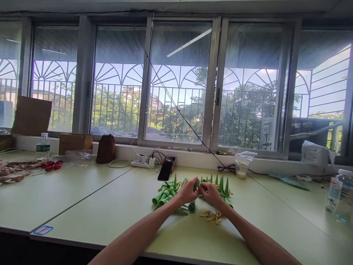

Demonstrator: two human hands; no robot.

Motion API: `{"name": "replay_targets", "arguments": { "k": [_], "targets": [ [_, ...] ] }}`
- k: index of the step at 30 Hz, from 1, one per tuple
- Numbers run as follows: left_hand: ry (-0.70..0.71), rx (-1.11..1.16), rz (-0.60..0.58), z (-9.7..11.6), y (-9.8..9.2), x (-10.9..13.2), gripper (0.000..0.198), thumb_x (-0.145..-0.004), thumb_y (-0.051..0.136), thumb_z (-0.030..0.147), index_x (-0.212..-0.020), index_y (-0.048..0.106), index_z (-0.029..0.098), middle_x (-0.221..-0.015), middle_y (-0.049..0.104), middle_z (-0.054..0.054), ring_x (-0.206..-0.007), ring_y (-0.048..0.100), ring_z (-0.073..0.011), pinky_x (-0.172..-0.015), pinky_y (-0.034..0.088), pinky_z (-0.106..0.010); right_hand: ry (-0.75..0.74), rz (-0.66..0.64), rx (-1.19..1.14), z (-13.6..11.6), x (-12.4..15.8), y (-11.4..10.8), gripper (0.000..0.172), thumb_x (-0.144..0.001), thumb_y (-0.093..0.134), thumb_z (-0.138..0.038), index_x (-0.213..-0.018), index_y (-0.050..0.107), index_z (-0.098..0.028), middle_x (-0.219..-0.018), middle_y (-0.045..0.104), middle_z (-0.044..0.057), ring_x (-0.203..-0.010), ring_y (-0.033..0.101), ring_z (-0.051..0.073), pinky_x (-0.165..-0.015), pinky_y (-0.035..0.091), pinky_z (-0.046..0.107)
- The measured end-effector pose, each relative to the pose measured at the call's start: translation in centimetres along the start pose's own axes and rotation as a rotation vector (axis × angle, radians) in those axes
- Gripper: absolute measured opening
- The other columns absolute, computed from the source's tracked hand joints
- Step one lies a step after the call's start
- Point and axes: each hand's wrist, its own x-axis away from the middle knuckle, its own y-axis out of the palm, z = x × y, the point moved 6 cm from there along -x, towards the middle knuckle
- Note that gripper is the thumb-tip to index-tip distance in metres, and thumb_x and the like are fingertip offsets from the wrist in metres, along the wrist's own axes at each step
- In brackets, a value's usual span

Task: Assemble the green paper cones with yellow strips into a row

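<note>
My left hand [187,191] is closed around a green cone-like piece [196,184], held just above the table. My right hand [211,194] pinches close against that piece; whatever is between its fingertips is too small to make out. Left of my hands lies a heap of green cones [165,195], mostly on their sides. Beyond my right hand, several green cones [221,184] stand upright with points up, small yellow bits among them. A loose cone [191,207] lies under my left wrist, its round end toward me. Small tan pieces [211,217] are scattered below my right hand.
A black phone [166,169] and a power strip [142,164] lie at the back near the window. A plastic cup [241,171] stands behind the cones. To the right is a large clear bottle [338,195]; at far left are red items [51,166] and a water bottle [43,146].
</note>
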Motion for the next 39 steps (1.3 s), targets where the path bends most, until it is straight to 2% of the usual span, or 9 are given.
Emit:
{"name": "replay_targets", "arguments": {
  "k": [13,39],
  "targets": [
    [0.003,0.003,-0.008,-0.20,0.09,-0.08,0.013,-0.070,0.053,0.017,-0.073,0.041,0.021,-0.057,0.042,0.007,-0.054,0.031,-0.0095,-0.053,0.019,-0.023,-0.004,-0.001,-0.001,0.81,-0.07,0.45,0.029,-0.082,0.044,-0.025,-0.056,0.051,-0.016,-0.051,0.047,-0.003,-0.051,0.037,0.010,-0.052,0.024,0.023],
    [-0.012,-0.019,-0.014,-0.52,0.26,0.02,0.009,-0.071,0.054,0.019,-0.074,0.046,0.020,-0.059,0.045,0.006,-0.055,0.034,-0.0093,-0.053,0.022,-0.022,0.009,-0.012,-0.013,0.29,0.02,0.26,0.028,-0.082,0.045,-0.024,-0.056,0.051,-0.016,-0.050,0.050,-0.002,-0.050,0.040,0.011,-0.051,0.024,0.023]
  ]
}}
